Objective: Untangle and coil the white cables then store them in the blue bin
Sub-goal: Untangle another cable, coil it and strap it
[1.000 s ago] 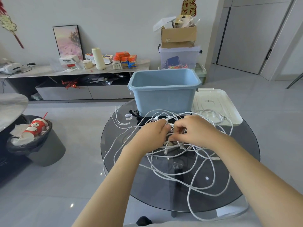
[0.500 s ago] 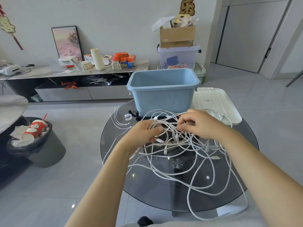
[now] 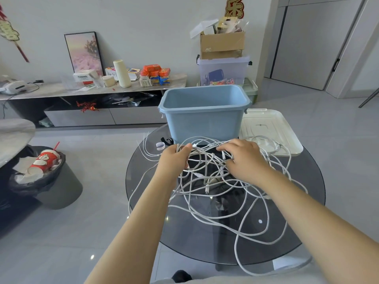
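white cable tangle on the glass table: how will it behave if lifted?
Likely floppy: the thin white cable tangle sags in loose loops off the round glass table. Probably lifts as one snagging clump, since strands cross between the left hand and right hand. Looks light.

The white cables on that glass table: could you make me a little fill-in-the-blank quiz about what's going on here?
1. The white cables lie tangled on a round ___ table.
2. The left hand grips a bunch of ___.
3. The bin behind the tangle is coloured ___.
4. The white lid lies to the ___ of the bin.

Missing words: glass; cables; blue; right
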{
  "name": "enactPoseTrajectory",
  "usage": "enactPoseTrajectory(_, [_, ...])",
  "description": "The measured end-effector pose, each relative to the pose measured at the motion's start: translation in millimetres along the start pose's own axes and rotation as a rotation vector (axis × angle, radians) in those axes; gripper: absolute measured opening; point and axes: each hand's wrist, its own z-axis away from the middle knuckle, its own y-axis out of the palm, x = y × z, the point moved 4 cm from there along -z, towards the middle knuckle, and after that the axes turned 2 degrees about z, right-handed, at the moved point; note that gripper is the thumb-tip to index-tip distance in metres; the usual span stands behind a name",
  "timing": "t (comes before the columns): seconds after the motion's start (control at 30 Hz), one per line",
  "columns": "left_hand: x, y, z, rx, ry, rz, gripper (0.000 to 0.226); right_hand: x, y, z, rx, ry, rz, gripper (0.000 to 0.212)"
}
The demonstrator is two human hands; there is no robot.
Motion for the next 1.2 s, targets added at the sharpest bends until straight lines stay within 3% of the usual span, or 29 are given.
enactPoseTrajectory(0.13, [-15.2,6.4,6.8,-0.070,0.177,-0.030,0.034,33.5,-5.5,2.6,-0.208,-0.113,-0.255,0.051])
enactPoseTrajectory(0.23, [-27.1,9.0,14.7,0.005,0.278,0.064,0.029,48.1,-0.5,5.9,-0.069,-0.016,-0.605,0.052])
enactPoseTrajectory(0.37, [-33.4,11.9,20.2,0.257,0.178,0.426,0.026,41.3,-0.2,3.6,-0.021,-0.002,-0.845,0.052])
enactPoseTrajectory(0.5, [-34.5,11.2,21.1,0.485,-0.021,0.744,0.032,36.3,4.5,-0.2,0.064,0.012,-1.098,0.080])
enactPoseTrajectory(0.6, [-34.6,13.0,24.1,0.616,-0.020,0.752,0.025,30.2,6.3,-2.4,0.124,0.030,-1.191,0.083])
enactPoseTrajectory(0.7, [-35.7,13.1,25.3,0.677,0.055,0.614,0.020,24.5,3.4,-4.7,0.179,0.054,-1.207,0.067])
enactPoseTrajectory(0.77, [-35.2,11.3,26.2,0.607,0.097,0.451,0.014,19.8,2.9,-7.2,0.145,0.080,-1.208,0.049])
enactPoseTrajectory(0.87, [-33.6,7.7,26.9,0.384,0.211,0.087,0.025,17.1,4.2,-8.9,0.104,0.125,-1.208,0.012])
enactPoseTrajectory(1.0, [-34.0,9.2,29.3,0.192,0.272,-0.185,0.023,19.2,6.4,-6.7,0.293,0.165,-1.282,0.014])
enactPoseTrajectory(1.2, [-35.7,16.3,25.7,0.152,0.324,-0.184,0.012,22.2,6.2,-5.4,0.363,0.232,-1.635,0.019])
